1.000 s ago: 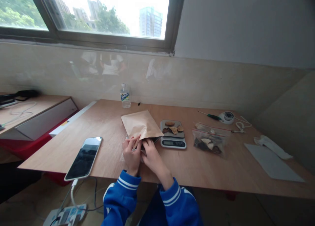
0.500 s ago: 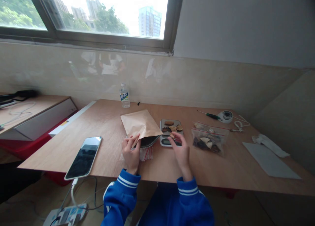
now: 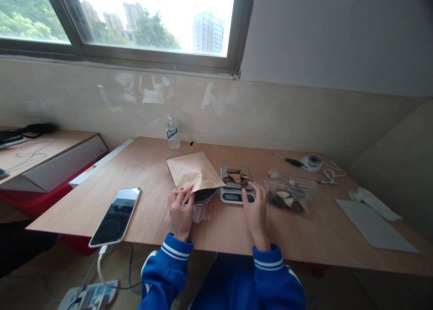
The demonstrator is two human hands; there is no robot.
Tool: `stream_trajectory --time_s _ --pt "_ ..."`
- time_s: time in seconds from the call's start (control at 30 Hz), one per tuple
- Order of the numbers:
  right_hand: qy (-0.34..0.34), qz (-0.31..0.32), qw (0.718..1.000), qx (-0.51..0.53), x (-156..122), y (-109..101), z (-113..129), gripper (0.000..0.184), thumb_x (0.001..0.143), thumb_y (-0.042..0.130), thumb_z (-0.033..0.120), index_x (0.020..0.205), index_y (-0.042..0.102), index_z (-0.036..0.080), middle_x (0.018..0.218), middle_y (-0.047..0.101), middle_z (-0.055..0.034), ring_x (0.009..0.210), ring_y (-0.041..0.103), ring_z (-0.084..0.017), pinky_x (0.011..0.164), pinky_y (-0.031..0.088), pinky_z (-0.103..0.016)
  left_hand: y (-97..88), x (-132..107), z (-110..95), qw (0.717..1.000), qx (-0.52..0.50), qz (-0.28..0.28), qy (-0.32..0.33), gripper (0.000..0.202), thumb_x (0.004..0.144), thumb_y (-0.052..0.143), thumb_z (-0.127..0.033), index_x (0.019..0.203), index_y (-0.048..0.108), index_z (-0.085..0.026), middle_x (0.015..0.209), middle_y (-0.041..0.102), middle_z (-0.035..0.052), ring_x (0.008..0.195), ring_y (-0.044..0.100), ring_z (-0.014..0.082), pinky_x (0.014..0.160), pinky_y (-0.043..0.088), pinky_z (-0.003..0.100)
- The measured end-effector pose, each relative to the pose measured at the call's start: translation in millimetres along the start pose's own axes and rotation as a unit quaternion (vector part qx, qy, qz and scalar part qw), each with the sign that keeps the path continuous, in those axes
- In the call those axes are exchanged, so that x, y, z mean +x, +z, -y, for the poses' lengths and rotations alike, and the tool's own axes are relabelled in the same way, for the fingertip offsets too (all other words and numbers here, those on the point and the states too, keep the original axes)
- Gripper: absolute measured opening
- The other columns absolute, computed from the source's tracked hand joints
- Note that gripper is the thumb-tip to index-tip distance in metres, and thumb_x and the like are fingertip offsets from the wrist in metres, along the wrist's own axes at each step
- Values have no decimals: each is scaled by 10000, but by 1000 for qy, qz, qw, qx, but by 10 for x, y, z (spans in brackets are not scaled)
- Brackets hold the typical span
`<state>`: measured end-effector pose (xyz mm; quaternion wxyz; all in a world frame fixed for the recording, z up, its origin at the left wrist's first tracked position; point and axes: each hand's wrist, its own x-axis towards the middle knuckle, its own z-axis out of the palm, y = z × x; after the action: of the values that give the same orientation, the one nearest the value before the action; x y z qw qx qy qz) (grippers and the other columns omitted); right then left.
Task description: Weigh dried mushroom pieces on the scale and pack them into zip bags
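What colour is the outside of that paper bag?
The paper bag is light brown on the outside, seen best in the head view.

Left grip (image 3: 181,211) holding paper bag (image 3: 195,169); right grip (image 3: 256,207) near scale (image 3: 232,197) bearing dried pieces (image 3: 235,179).

Just left of the white scale (image 3: 233,197), a brown paper bag (image 3: 194,169) lies mouth agape; on the scale sit dried brown pieces (image 3: 234,178), mushroom maybe, from here.

Withdrew bare right hand (image 3: 256,211) from flat brown paper bag (image 3: 193,170); set irregular dried brown piece (image 3: 244,182) on silver-topped white digital scale (image 3: 233,197); let go.
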<state>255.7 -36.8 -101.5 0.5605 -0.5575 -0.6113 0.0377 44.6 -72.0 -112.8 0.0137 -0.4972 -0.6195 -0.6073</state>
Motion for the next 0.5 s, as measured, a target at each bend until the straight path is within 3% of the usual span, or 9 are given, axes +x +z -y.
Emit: stream_trajectory --time_s 0.03,0.1,0.17,0.23,0.33,0.5 --pt "-8 25 999 26 -113 -30 119 240 883 468 294 1046 594 169 1091 583 -131 1076 530 -236 950 427 -446 3 -1 3 1000 2 -1 1 225 830 580 -351 1004 686 -255 878 573 40 1005 560 208 868 454 328" --pt "-41 133 987 86 -310 -31 363 229 903 405 207 1009 608 196 1021 610 -93 1014 563 -201 910 473 -390 7 -3 8 1000 7 -4 3 227 832 577 -351 1007 684 -253 871 573 38 1002 559 207 868 454 330" --pt "-84 245 958 125 -437 63 583 310 891 368 131 1071 609 206 1081 618 -83 1058 559 -184 941 476 -363 6 -5 9 1000 9 -5 5 230 834 575 -354 1012 682 -256 876 576 36 1000 559 206 873 452 331" --pt "-115 320 933 119 -480 235 750 403 853 358 72 1178 576 172 1196 591 -107 1148 524 -195 989 456 -363 2 -5 8 1000 7 -8 5 231 835 572 -361 1013 681 -262 882 577 35 1001 560 205 878 451 332" --pt "-120 369 920 55 -411 557 888 467 802 390 45 1244 535 91 1236 574 -169 1163 528 -249 973 466 -378 -2 -1 9 1000 5 -11 5 227 834 575 -367 1001 685 -261 870 573 34 988 564 204 871 454 328" --pt "-114 364 923 41 -159 1033 949 316 789 437 50 1017 652 92 1012 687 -144 952 633 -274 870 492 -380 1 7 43 1000 20 -14 17 224 832 576 -366 998 690 -268 850 575 26 939 568 193 843 460 317"
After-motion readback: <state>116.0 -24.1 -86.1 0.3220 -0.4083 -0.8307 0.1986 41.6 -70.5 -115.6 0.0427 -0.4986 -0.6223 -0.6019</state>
